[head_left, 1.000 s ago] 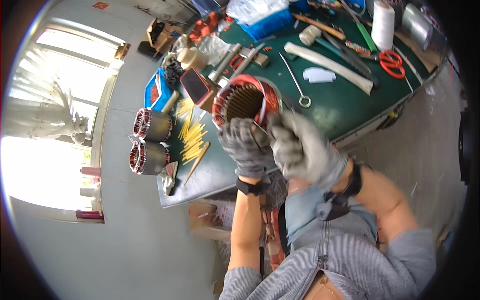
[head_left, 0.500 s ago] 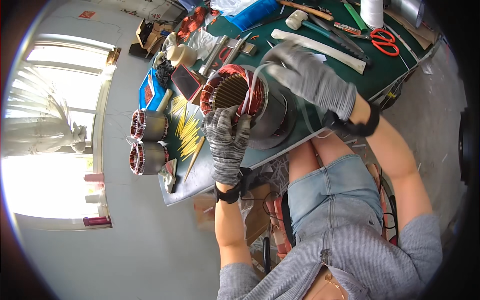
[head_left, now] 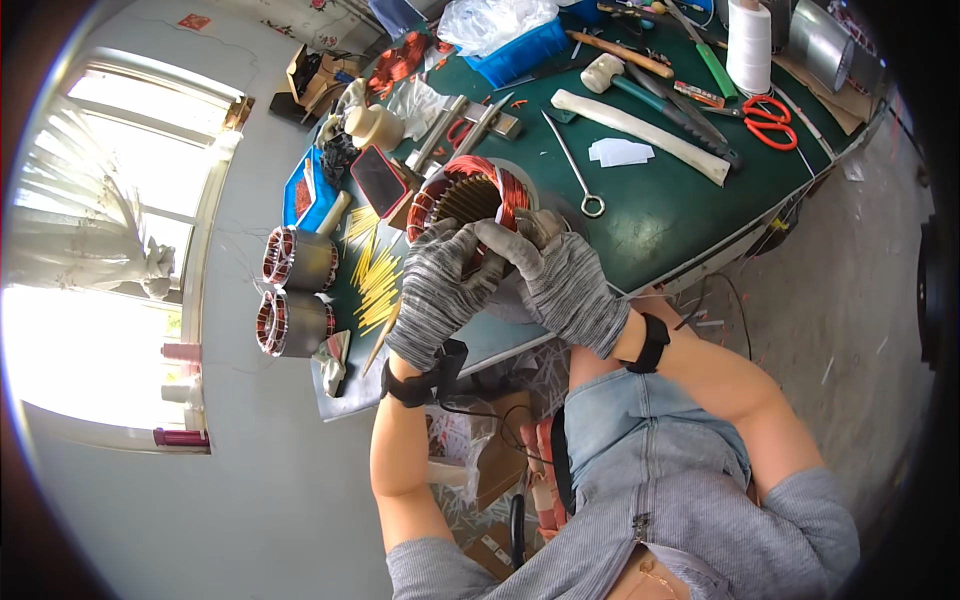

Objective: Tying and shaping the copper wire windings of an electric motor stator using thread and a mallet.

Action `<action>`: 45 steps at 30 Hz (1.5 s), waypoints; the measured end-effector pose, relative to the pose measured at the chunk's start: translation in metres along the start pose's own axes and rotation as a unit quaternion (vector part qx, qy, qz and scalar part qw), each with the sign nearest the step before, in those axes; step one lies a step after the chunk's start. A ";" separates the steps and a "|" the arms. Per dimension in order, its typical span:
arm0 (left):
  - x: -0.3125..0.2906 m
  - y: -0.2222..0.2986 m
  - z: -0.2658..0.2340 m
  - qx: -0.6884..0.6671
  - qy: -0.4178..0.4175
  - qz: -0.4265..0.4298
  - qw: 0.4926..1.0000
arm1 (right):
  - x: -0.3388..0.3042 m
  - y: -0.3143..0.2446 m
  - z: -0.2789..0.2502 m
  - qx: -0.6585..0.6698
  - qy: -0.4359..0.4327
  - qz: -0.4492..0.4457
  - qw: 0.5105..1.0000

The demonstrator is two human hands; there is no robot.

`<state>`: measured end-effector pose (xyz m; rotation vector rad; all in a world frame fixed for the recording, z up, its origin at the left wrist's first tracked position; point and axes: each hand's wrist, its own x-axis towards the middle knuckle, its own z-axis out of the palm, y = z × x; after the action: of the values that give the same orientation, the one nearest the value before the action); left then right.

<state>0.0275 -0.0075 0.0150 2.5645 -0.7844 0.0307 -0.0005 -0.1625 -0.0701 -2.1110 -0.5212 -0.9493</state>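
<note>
I see the left hand (head_left: 440, 285) and right hand (head_left: 565, 285) meeting at the near rim of a copper-wound stator (head_left: 467, 198), which sits toward the front of the green surface (head_left: 660, 225). The fingers bend inward and overlap, so I cannot tell whether they grip wire, the rim or something else. Much of the stator's casing is blocked from me by the hands. Crumpled clear plastic (head_left: 495, 22) covers the inside of the blue bin (head_left: 515, 62).
</note>
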 end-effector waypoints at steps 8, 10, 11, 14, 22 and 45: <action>-0.015 0.026 0.024 0.298 0.292 -0.021 0.909 | -0.057 0.042 -0.072 0.418 -0.341 -0.027 0.842; -0.021 0.019 0.034 0.317 0.330 -0.006 0.889 | -0.019 0.018 -0.078 0.390 -0.232 -0.068 0.889; -0.036 0.023 0.026 0.331 0.344 -0.004 0.879 | 0.008 -0.004 -0.079 0.368 -0.180 -0.076 0.909; -0.012 0.019 0.049 0.372 0.392 0.028 0.841 | 0.061 -0.008 -0.049 0.031 -0.046 -0.201 0.978; -0.020 0.007 0.057 0.010 0.290 -0.017 0.957 | -0.103 0.077 -0.173 0.457 -0.063 0.613 0.642; -0.018 0.012 0.053 0.375 0.182 0.038 0.908 | -0.014 0.005 -0.058 0.503 -0.249 0.223 0.797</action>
<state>0.0007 -0.0295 -0.0302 3.0651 -0.8297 0.9848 -0.0332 -0.2113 -0.0573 -1.3268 -0.5662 0.2106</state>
